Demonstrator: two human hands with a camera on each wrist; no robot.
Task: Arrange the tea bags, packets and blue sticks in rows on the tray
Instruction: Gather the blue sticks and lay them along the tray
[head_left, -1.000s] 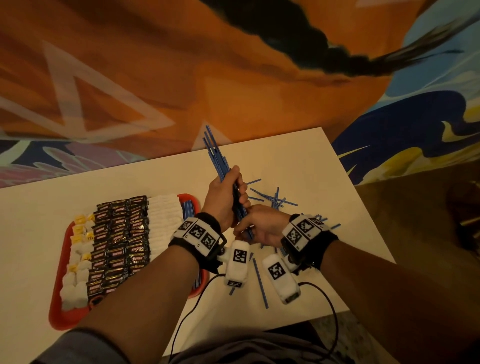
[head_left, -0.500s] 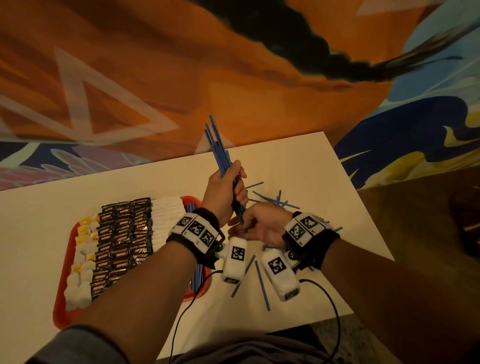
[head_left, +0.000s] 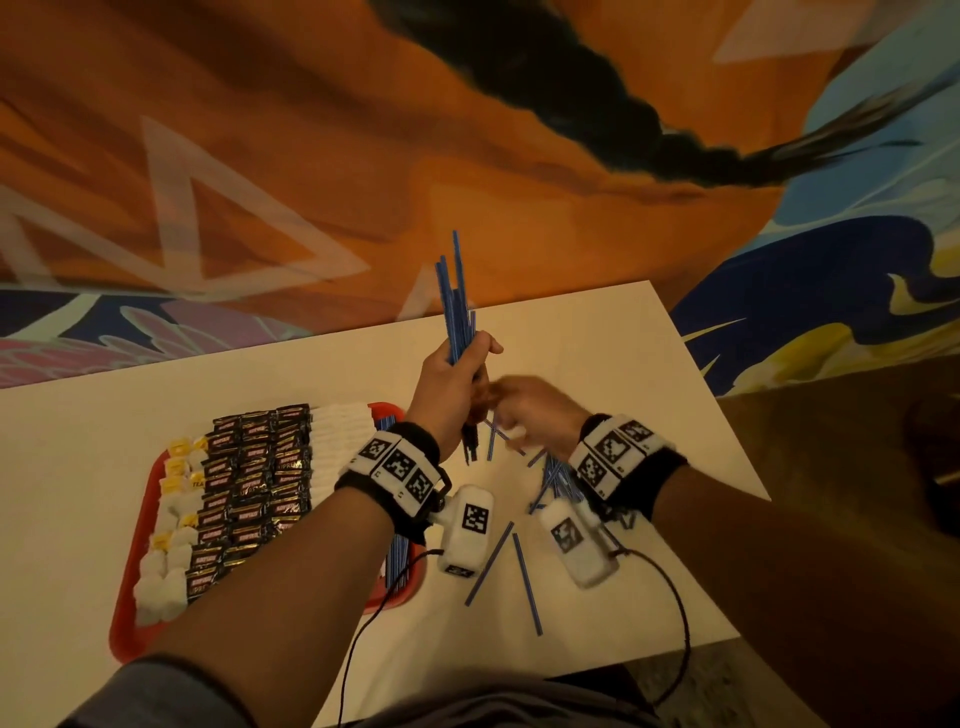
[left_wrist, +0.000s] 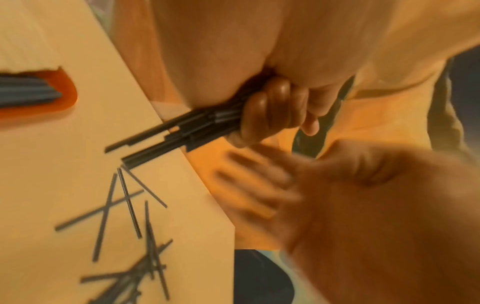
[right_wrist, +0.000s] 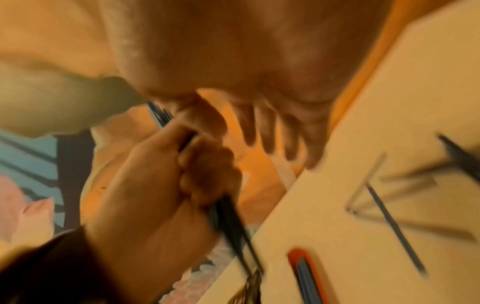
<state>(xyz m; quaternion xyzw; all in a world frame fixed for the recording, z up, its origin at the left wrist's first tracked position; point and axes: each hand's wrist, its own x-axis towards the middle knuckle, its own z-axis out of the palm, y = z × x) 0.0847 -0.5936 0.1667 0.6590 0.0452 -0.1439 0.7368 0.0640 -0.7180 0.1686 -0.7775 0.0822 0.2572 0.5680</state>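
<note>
Your left hand (head_left: 452, 387) grips the stick bundle (head_left: 456, 306) upright; your right hand (head_left: 535, 413), fingers spread and empty, is nearer the loose sticks (head_left: 553, 480) lying flat below it.

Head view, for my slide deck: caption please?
Left hand grips a bundle of blue sticks above the table; right hand open beside it.

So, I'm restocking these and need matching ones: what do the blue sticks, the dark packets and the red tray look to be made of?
Thin straight blue sticks: probably plastic stirrers, uniform and rigid in the left hand.
Dark packets: likely foil or plastic film, glossy and crinkled.
Red tray: probably moulded plastic, with a smooth rounded rim.
</note>
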